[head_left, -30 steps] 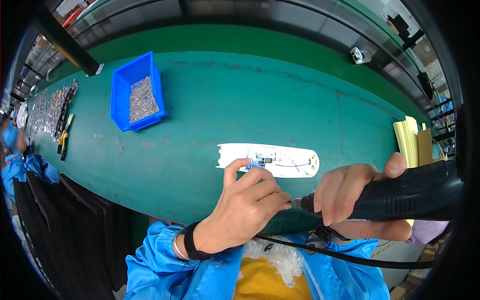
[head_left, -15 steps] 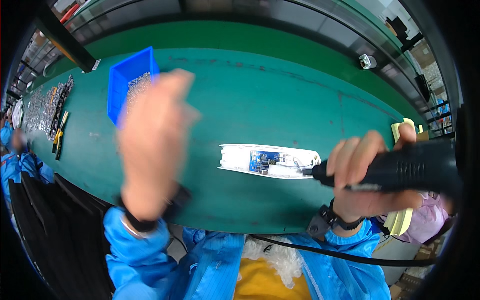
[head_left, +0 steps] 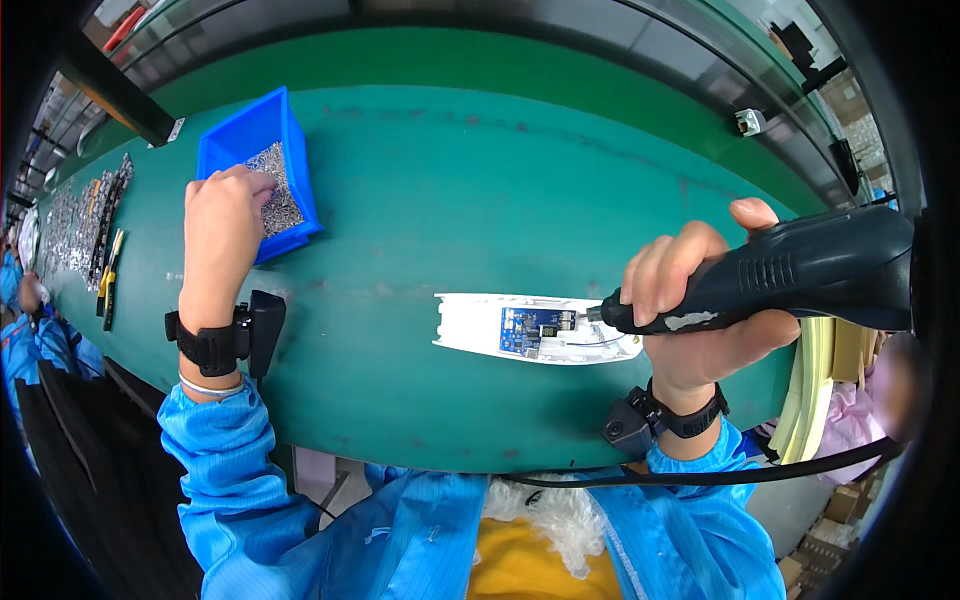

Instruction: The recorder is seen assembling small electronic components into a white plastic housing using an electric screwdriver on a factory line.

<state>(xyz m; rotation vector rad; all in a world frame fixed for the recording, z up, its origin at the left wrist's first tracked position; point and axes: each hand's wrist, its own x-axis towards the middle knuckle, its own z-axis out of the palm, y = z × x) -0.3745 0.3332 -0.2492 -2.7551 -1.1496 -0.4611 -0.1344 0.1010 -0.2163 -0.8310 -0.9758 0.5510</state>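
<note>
My left hand point(head_left: 222, 225) reaches over the near side of a blue bin point(head_left: 297, 165), its fingertips drawn together at the small metal pieces point(head_left: 283, 205) inside, which look like screws. What sits between those fingertips is too small to make out. In my right hand point(head_left: 690, 285) is a dark electric screwdriver point(head_left: 800, 265), gripped round its body and pointing left. Its bit hovers at the right part of a white plastic housing point(head_left: 465, 325) lying on the table; contact cannot be told. A blue circuit board point(head_left: 522, 330) sits in that housing, with thin wires beside it.
Black-and-yellow pen-like tools point(head_left: 110, 280) and a pile of shiny wrapped parts point(head_left: 80, 230) lie at the left. Yellow strips point(head_left: 803, 410) stand at the right edge. A black cable point(head_left: 700, 478) runs along the front. Another person's blue sleeve point(head_left: 45, 345) shows far left.
My left hand has moved left and settled at the metal pieces in the bin. My right hand has raised the screwdriver a little, its bit shifting up and left over the housing.
</note>
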